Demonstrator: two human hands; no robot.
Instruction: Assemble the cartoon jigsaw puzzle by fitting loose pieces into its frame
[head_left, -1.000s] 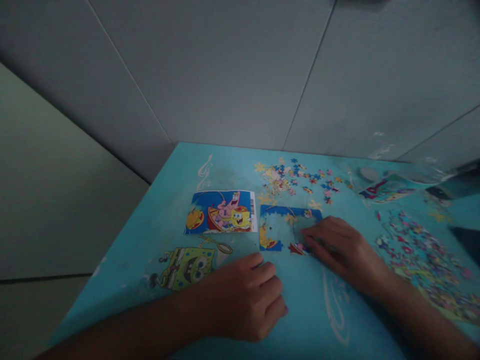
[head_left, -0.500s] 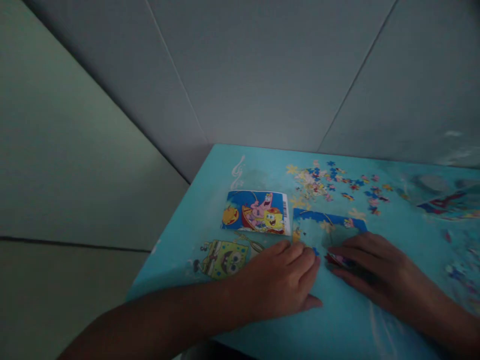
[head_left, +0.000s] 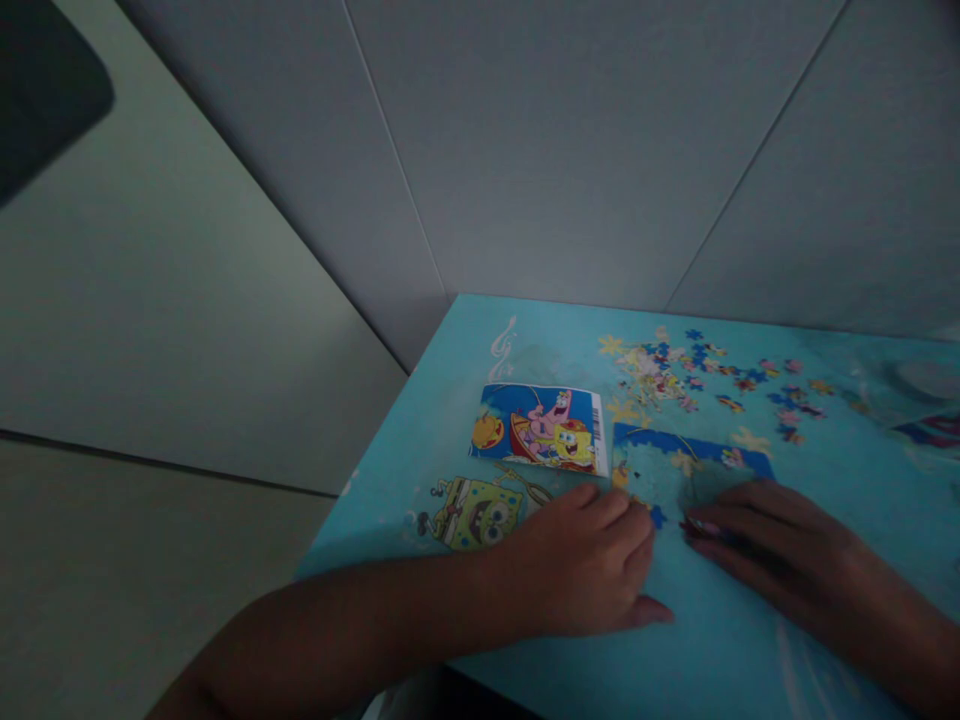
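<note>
- puzzle (head_left: 701, 447): partly built, on the table (head_left: 720, 640), right of the card (head_left: 540, 428); hands hide its lower corners.
- left hand (head_left: 592, 560): palm down, fingers bent, close together; tips hidden, grip unclear.
- right hand (head_left: 776, 530): slanting in, fingers close together over red pieces (head_left: 699, 526); cannot tell if pinching.
- bag (head_left: 934, 385): blurred, cut off.

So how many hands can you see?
2: the left hand at the lower-left part of the unfinished puzzle, the right hand at its right side. No others show.
</note>
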